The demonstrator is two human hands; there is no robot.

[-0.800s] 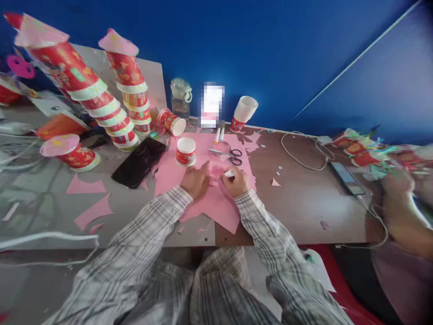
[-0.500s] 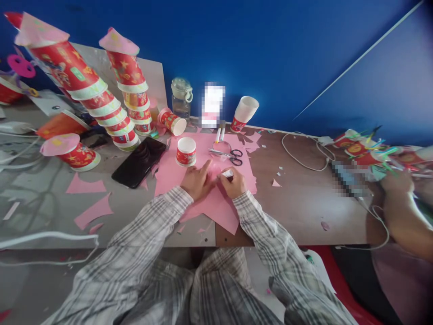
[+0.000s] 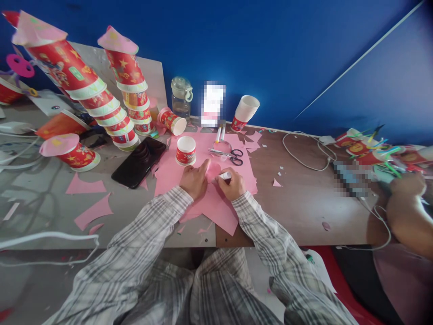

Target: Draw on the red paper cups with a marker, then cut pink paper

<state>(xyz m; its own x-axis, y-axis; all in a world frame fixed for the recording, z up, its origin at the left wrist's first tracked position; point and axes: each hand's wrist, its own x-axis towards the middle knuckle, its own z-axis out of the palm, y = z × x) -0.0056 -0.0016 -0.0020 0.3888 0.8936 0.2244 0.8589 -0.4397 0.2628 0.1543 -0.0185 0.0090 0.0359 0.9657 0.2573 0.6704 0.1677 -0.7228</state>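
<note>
On the pink paper sheet (image 3: 221, 214), a small darker pink paper piece (image 3: 213, 170) lies between my hands. My left hand (image 3: 195, 181) rests at its left edge, index finger stretched out and touching it. A white marker (image 3: 225, 175) is pinched in my right hand (image 3: 232, 186), its tip down at the right side of the piece. Just beyond my left hand a short red-and-white paper cup (image 3: 186, 152) stands upright. Scissors with black handles (image 3: 236, 157) lie beyond my right hand, near two white markers (image 3: 220, 134).
A black phone (image 3: 139, 162) and stacked cup towers (image 3: 133, 83) stand left. At the back are a bottle (image 3: 181, 100), a tipped cup (image 3: 172, 122) and nested cups (image 3: 246, 113). A cable (image 3: 306, 165) and another person's hand (image 3: 409, 184) are at right.
My right hand with the marker has shifted slightly left and down around the pink piece, which now shows more plainly. The other person's hand has moved a little right.
</note>
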